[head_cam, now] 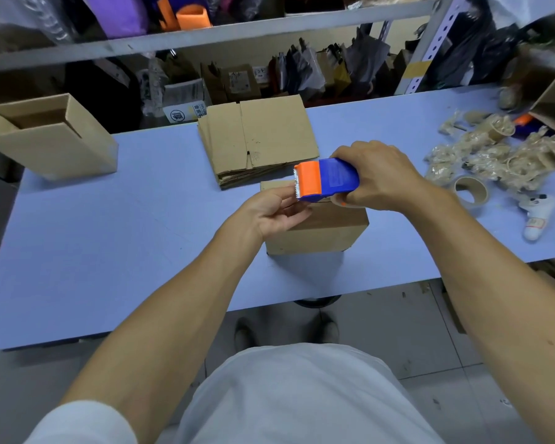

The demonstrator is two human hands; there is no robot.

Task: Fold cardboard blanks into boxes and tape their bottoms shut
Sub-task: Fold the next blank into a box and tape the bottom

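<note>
- Head view, hands: right hand point(377, 176) grips the blue-and-orange tape dispenser point(326, 179) from above, fingers curled round its body, at centre frame. Left hand point(274, 213) sits just left of the serrated cutter, fingertips pinching at the tape end; the tape itself is too thin to make out.
- Head view, task item: folded cardboard box point(318, 229) stands on the blue table point(109, 235) directly beneath both hands, its upward face closed. No tape strip is discernible on it.
- Head view, supplies: stack of flat cardboard blanks point(257, 139) lies beyond the box, upper centre. One erected box point(48, 139), open end up, stands at upper left. A spare tape roll point(471, 190) and a heap of crumpled tape scraps point(494, 155) lie at right.
- Step in hand (judgement): freeing the tape end before sealing the box bottom.
- Next move (judgement): draw out a length, anchor it on one side wall, run the dispenser along the flap seam, then tear against the cutter. Flaps must be held flush during the pass.
</note>
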